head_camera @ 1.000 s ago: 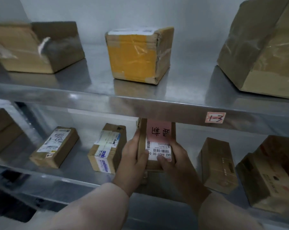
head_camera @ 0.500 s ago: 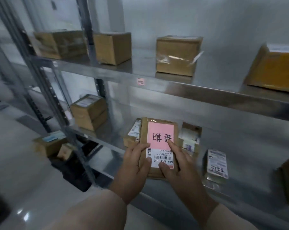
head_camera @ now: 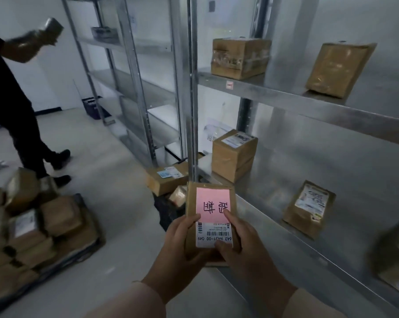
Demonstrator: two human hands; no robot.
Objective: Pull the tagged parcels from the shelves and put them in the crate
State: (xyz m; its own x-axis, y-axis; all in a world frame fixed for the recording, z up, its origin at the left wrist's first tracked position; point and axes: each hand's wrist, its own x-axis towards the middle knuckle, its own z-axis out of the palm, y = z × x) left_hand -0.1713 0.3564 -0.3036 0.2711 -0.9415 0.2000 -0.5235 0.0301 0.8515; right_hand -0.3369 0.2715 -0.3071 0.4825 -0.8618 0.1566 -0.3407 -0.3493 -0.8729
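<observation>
Pink-tagged parcel (head_camera: 211, 204) gripped in both my hands, left (head_camera: 182, 246) and right (head_camera: 242, 246), fingers curled round it, beside the shelf (head_camera: 308, 226).

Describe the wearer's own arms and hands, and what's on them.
Long light beige sleeves, the left sleeve and right sleeve, cover both forearms to the wrist. The left grip and right grip, the hands themselves, are bare: no gloves, and no ring or watch shows.

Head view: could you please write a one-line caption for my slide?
The pink-tagged parcel, gripped by left hand and right hand, beside metal shelves; a heap of parcels lies on the floor.
</observation>
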